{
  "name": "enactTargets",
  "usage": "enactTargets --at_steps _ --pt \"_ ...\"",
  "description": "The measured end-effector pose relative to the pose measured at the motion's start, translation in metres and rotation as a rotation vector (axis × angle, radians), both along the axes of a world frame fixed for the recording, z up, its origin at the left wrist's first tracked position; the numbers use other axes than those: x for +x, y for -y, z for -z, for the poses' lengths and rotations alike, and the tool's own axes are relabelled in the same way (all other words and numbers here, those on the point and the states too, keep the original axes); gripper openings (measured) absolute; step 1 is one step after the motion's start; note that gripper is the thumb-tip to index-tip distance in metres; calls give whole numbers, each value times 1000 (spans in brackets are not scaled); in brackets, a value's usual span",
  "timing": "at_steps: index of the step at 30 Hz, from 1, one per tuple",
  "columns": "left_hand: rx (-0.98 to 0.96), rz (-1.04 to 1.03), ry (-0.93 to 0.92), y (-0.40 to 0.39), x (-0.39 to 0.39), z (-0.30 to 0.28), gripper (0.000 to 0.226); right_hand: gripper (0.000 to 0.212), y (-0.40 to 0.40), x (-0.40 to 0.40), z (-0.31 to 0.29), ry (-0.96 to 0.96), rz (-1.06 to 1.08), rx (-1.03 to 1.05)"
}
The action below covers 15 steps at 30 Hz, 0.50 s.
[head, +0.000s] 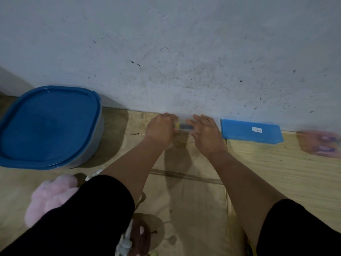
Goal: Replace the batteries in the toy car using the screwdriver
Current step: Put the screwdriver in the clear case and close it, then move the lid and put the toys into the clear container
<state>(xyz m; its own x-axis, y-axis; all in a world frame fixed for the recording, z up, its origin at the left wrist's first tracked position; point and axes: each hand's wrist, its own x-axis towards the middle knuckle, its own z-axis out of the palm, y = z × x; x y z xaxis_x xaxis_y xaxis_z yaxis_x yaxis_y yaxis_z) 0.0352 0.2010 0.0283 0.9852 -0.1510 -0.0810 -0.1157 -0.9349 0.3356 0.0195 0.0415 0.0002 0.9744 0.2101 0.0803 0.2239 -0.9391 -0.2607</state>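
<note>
Two blue-lidded containers are sitting against the wall (184,52): a large lidded tub (49,126) at the left and a flat blue case (251,131) at the right — both are closed, so their contents are hidden. Between them, the left hand (160,129) is curling around the yellow end of a small, blurred object (184,126), perhaps the screwdriver. The right hand (206,133) is touching its other end with loosely spread fingers. One blurred pinkish toy (320,145) — possibly the car — is lying at the far right edge.
</note>
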Motion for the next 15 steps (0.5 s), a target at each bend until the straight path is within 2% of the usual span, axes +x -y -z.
enactTargets --at_steps 3,8,15 --pt "-62 47 -50 -7 -2 -10 54 56 -2 -6 -18 1 17 -53" --pt "-23 94 117 -34 -29 -29 57 59 -17 -17 -54 137 -97 -24" --pt "34 -65 263 -121 -84 -84 49 58 -78 -47 -89 212 -317 -6"
